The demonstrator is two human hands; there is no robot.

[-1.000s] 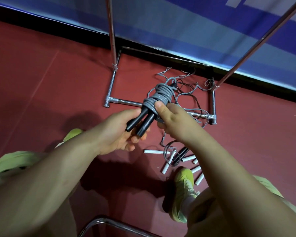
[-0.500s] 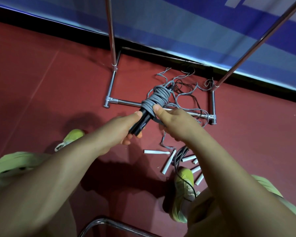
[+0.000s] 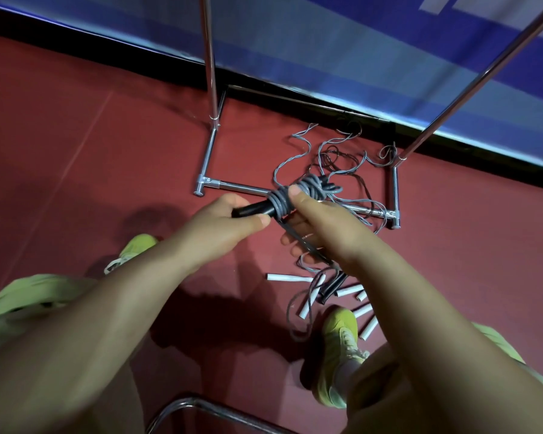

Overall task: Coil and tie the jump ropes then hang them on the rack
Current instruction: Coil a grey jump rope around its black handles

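My left hand (image 3: 223, 219) grips the black handles (image 3: 254, 209), lying roughly level, butts pointing left; my right hand (image 3: 318, 220) pinches the grey rope coil (image 3: 298, 194) wrapped around them.

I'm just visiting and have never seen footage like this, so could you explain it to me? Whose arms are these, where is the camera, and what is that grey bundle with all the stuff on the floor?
There is no robot here. A person wears a camera on the head, so you look down along their own arms. The left hand grips the black handles of a jump rope, and the right hand holds the grey cord wound into a coil around them, thumb pressing on the wraps. Below, on the red floor, lie more loose ropes in a tangle and several white handles near the person's green shoe. The shiny metal tubes are the foot and uprights of the rack where the coiled ropes should hang.
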